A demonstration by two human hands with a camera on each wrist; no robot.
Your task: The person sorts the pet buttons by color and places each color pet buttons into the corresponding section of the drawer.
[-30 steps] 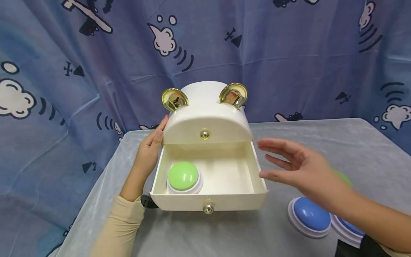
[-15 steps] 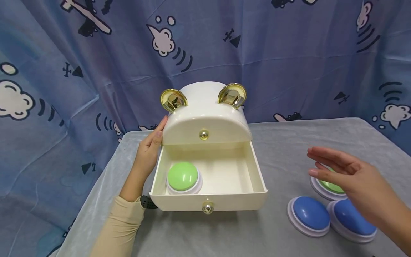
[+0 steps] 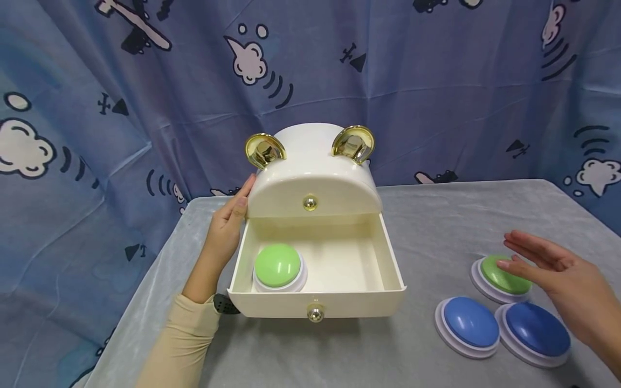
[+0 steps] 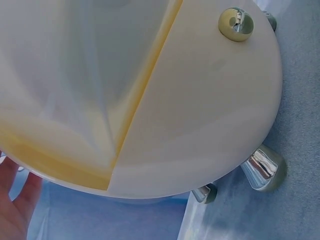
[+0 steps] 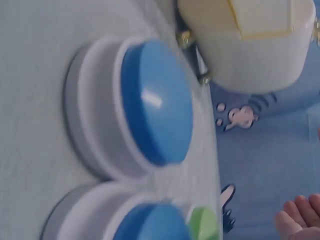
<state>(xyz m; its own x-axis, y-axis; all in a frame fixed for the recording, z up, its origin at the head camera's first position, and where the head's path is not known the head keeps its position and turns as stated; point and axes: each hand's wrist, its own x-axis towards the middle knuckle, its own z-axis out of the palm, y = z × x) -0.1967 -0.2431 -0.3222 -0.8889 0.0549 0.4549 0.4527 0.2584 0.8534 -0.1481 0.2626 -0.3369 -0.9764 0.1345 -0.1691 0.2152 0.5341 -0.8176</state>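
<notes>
A white box (image 3: 310, 156) with gold ears stands on the table, its lower drawer (image 3: 359, 305) pulled out. Inside the drawer, at the front left, sits a green push button (image 3: 276, 267) on a white base. My left hand (image 3: 225, 226) rests along the box's left side with fingers extended; in the left wrist view its fingers (image 4: 17, 205) show at the box's rim. My right hand (image 3: 565, 275) hovers, fingers loosely extended and holding nothing, beside a second green push button (image 3: 497, 280) and partly in front of it.
Two blue push buttons, a lighter one (image 3: 469, 323) and a darker one (image 3: 536, 328), sit side by side in front of the green one. The box's upper drawer (image 3: 286, 199) is closed. A patterned blue curtain (image 3: 436, 97) hangs behind the grey-covered table (image 3: 427, 215).
My right hand has moved away from the drawer's right side, out to the right toward the loose green push button. My left hand and the box have stayed in place.
</notes>
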